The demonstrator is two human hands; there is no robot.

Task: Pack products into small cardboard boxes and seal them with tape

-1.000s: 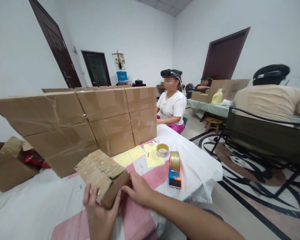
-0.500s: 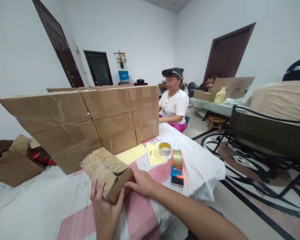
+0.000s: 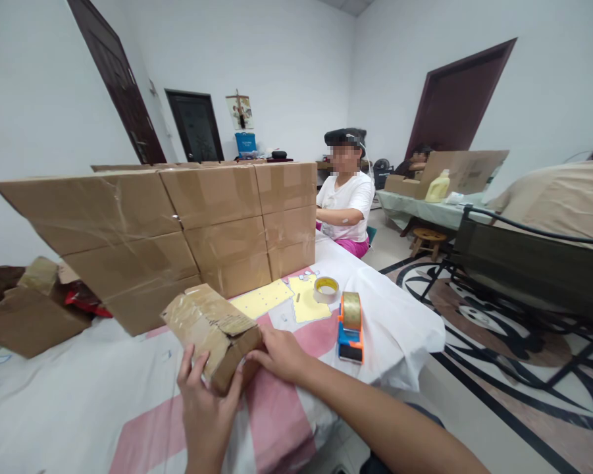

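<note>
A small cardboard box (image 3: 207, 319), creased and partly covered with shiny tape, sits tilted before me on the cloth-covered table (image 3: 153, 388). My left hand (image 3: 207, 395) grips its near left corner, fingers on the top and side, thumb on the near end. From the right, my right hand (image 3: 279, 355) closes on the box's right end, its thumb against the near face. The top flap looks torn or lifted close to that end. Right of the hands lie a blue and orange tape dispenser (image 3: 350, 336) with a tape roll in it, and a loose roll of tape (image 3: 326, 289).
Stacked taped cartons (image 3: 217, 230) form a wall along the table's far side. An opened carton (image 3: 29, 316) stands at the left. Across the table sits a person (image 3: 345, 204) in a white top. A dark folding chair (image 3: 518, 257) stands at the right.
Both hands keep their hold on the box, which stays nearly in place. The view has shifted slightly. The seated person across the table has raised a forearm a little.
</note>
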